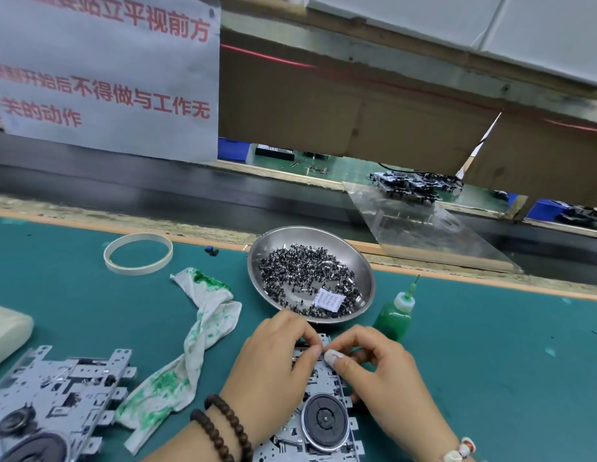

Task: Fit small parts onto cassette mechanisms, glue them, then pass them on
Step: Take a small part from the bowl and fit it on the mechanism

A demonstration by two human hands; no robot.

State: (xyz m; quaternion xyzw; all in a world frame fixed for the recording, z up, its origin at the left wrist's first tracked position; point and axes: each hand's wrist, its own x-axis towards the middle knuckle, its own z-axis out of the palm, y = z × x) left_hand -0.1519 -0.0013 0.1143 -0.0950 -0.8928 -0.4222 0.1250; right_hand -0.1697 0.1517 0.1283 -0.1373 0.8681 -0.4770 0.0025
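Green matting (490, 361) covers the bench, with a dark conveyor belt (157, 191) running along its far edge. Directly under both hands lies the cassette mechanism (327, 425), a flat metal plate whose long axis runs from the person's body out toward the far edge of the bench; its black flywheel (324, 417) sits between the two wrists, nearer the body than the fingertips. The left hand (274, 365) is curled, with its fingertips pressed onto the far end of the plate. The right hand (380, 368) is also curled, thumb and forefinger closed together against the same spot; a small part is judged to be pinched there, but it is too small to make out. Both sets of fingertips meet at one point, so the fitting step appears to be in hand. Just beyond the left hand's fingertips stands the steel dish (284, 241) of small black parts (307, 278). The green glue bottle (392, 315) stands upright just beyond the right hand, nozzle pointing up and away, and is nearer that hand than the left. Gluing therefore calls for a short forward reach by the right hand. A stained rag (177, 371) and a second mechanism (57, 401) lie to the outside of the left hand.
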